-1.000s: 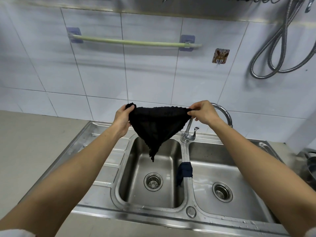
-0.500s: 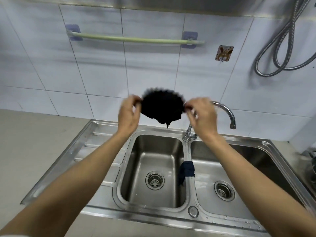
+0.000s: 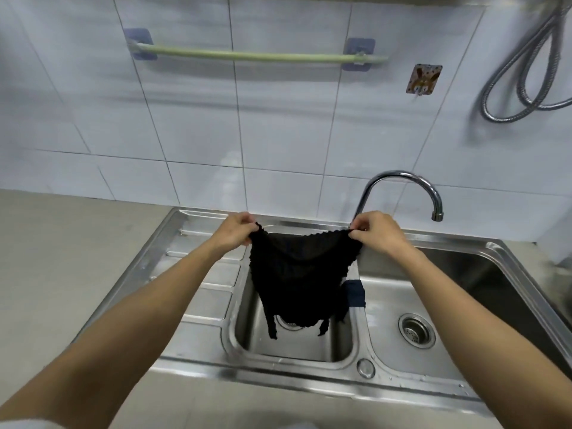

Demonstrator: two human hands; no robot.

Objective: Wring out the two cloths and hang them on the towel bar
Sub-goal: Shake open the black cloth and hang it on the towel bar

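A black cloth hangs spread out over the left basin of the steel sink. My left hand pinches its upper left corner and my right hand pinches its upper right corner. A second, dark blue cloth is draped over the divider between the two basins, partly hidden behind the black one. The pale green towel bar is fixed to the tiled wall above, with nothing hanging on it.
A curved chrome faucet rises behind my right hand, its spout over the right basin. A metal shower hose loops on the wall at upper right. A small hook sticker sits right of the bar. Beige counter lies left.
The cloth was bunched and flicked upward between my hands half a second ago. Both hands have since dropped lower and moved apart, and the cloth now hangs open over the left basin.
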